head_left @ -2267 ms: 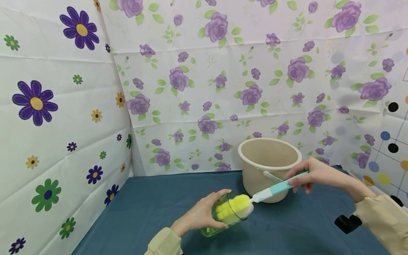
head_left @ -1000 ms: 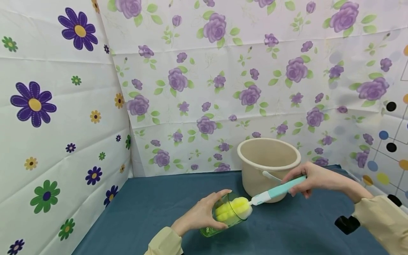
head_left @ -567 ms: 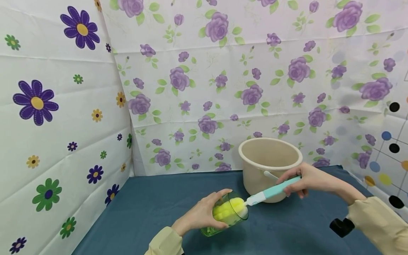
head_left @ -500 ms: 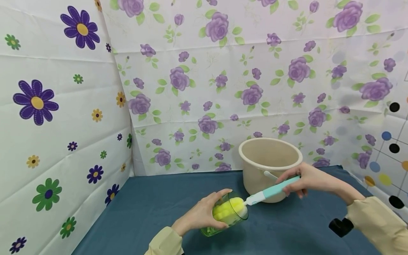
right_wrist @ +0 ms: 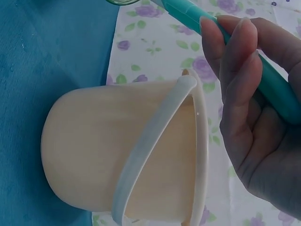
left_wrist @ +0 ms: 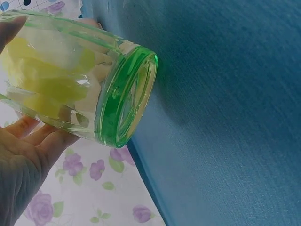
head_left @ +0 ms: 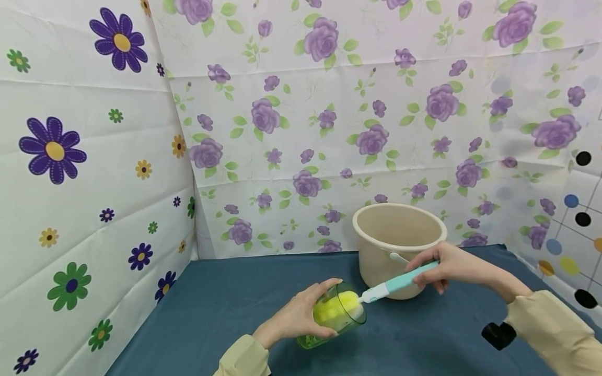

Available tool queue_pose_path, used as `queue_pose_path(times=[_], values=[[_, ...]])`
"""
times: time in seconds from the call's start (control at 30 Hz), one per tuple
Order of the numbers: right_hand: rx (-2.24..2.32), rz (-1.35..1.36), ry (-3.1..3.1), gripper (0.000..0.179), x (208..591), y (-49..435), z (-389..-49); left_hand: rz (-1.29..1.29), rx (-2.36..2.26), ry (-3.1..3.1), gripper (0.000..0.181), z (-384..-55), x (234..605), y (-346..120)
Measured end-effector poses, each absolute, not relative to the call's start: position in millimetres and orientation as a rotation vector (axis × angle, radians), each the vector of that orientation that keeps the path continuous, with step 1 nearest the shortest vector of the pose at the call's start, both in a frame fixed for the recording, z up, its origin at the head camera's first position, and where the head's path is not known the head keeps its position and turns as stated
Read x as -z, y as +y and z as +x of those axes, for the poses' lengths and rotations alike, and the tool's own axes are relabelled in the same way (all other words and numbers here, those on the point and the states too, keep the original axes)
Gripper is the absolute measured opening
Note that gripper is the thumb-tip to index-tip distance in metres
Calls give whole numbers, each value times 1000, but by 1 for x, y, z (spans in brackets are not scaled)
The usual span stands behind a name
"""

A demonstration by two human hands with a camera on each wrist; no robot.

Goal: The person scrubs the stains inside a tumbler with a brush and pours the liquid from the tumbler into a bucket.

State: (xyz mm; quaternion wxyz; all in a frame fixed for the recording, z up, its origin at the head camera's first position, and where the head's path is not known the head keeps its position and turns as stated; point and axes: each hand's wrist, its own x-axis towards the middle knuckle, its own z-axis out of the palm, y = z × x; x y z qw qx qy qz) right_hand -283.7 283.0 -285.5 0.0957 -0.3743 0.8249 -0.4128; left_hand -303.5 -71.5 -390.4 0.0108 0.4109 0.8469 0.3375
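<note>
My left hand (head_left: 297,314) grips a clear green glass (head_left: 340,325), tilted with its mouth toward the right. In the left wrist view the thick green base of the glass (left_wrist: 123,96) faces the blue cloth. My right hand (head_left: 452,267) holds a sponge bottle brush by its teal and white handle (head_left: 400,282). The yellow sponge head (head_left: 335,308) sits inside the glass, its white end near the rim. In the right wrist view the fingers of the right hand (right_wrist: 254,94) wrap the teal handle (right_wrist: 277,89).
A cream bucket (head_left: 376,256) with a pale handle (right_wrist: 150,150) stands behind the right hand on the blue cloth (head_left: 244,292). Floral sheets (head_left: 282,130) hang at the back and left. A black object (head_left: 498,335) is at the right sleeve.
The right hand has moved left and slightly down, taking the brush head deeper into the glass. The left hand and the glass have stayed nearly in place.
</note>
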Motion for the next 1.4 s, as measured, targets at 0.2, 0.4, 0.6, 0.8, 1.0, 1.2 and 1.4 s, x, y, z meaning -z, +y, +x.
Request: queue_pose_path(times=[0.2, 0.4, 0.6, 0.8, 1.0, 1.2, 1.4], values=[[1237, -1101, 2408, 23, 284, 288, -280, 1301, -1054, 2636, 88, -303, 389, -72], [1259, -1079, 2385, 24, 283, 290, -277, 1288, -1050, 2639, 88, -304, 391, -71], [1265, -1062, 2402, 25, 282, 289, -277, 1285, -1042, 2648, 88, -303, 392, -70], [1279, -1059, 2429, 25, 284, 288, -278, 1263, -1041, 2654, 88, -302, 390, -70], [1275, -1028, 2466, 23, 284, 290, -280, 1244, -1024, 2666, 89, -302, 389, -70], [1255, -1027, 2455, 23, 283, 292, -280, 1246, -1019, 2674, 90, -303, 389, -70], [1266, -1065, 2415, 22, 286, 294, -280, 1261, -1026, 2663, 89, -303, 390, -70]])
